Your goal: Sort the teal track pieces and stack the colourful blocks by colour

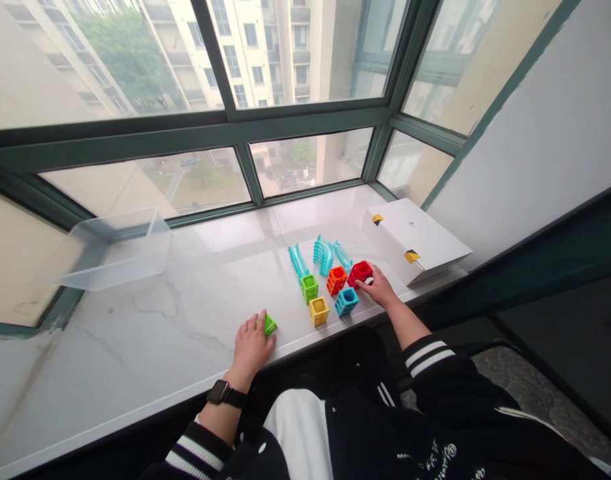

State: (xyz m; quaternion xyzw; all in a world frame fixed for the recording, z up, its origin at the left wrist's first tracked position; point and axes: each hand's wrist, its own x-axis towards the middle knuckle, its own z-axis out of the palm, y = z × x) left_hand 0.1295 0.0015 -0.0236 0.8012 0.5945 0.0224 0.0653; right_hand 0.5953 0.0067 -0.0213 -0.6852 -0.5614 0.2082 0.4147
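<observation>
My left hand (251, 343) rests near the front edge of the white sill, its fingers closed on a green toy block (269, 325) that they partly cover. To the right, my right hand (379, 287) grips a red toy block (359, 273) by its near side. Beside the red block stand an orange block (337, 280) and a blue block (347, 303). A yellow block (319, 311) and a second green block (309, 288) are between my hands. Behind them lie clear turquoise track pieces: a straight one (298, 261), a curved one (323, 253) and another (342, 255).
A clear plastic bin (120, 263) sits at the left of the marble-patterned sill (185, 313). At the right, a white box (418, 237) with yellow-and-black tabs stands near the wall. Green-framed windows (305, 117) border the back. The sill's front edge runs close to my body.
</observation>
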